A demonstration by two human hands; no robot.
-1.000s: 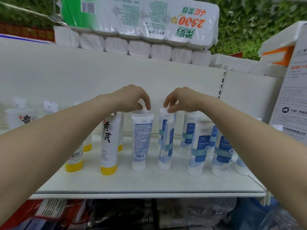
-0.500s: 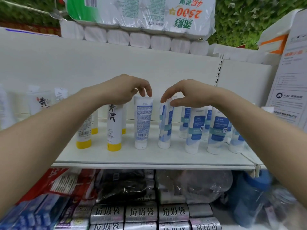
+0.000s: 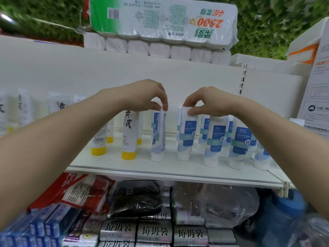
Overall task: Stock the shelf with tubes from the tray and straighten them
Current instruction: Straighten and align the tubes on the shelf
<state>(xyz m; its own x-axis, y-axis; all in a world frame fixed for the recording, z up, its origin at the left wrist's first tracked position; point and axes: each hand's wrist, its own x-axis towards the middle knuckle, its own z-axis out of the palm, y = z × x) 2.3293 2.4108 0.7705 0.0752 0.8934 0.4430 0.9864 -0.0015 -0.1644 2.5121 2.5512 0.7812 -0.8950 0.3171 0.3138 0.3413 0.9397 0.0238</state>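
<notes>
1. White plastic tubes with blue labels are standing cap-down along the shelf (image 3: 178, 172) in the middle of the frame, and I am straightening two of them at once.
2. My left hand (image 3: 142, 97) is pinching the crimped top of the turned tube (image 3: 157, 136) at frame centre; its label is facing sideways, so I am judging it needs twisting toward me.
3. My right hand (image 3: 204, 102) is narrowly pinching the top of the neighbouring tube (image 3: 187, 134), just right of centre, whose label is already facing front.
4. To do this well, I am keeping both grips light at the crimp and rotating about the cap, so neither tube is tipping into the blue-label row (image 3: 238, 143) crowding the right of the frame.
5. Yellow-capped tubes (image 3: 129, 136) are standing left of centre, well clear.
6. No tray is showing anywhere in frame, so I cannot tell what is left to stock; below the shelf, packaged goods are filling the lower frame.
</notes>
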